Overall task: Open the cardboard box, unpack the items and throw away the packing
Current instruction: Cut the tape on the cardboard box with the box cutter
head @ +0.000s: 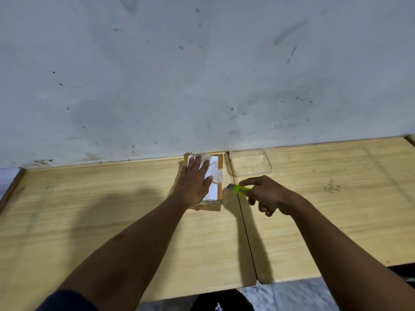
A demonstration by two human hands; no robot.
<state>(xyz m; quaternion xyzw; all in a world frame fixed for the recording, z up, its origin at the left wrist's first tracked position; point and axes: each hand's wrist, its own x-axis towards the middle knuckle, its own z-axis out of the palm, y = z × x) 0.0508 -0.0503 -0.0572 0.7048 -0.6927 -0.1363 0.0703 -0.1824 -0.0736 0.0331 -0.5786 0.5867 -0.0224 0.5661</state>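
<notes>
Head view: the cardboard box [203, 182], taped and carrying a white label, lies at the frame's centre on the wooden bench [112, 209], against the wall. The left hand [194, 184] rests flat and open on its top. The right hand [268, 196], just right of the box, grips a yellow-green utility knife [239, 189]. A clear plastic container [250, 162] sits right of centre.

Item count on the work surface.
One cardboard box [214, 206], one yellow-green utility knife [239, 189], one clear plastic container [251, 163], two wooden tabletops [89, 209], two hands.
</notes>
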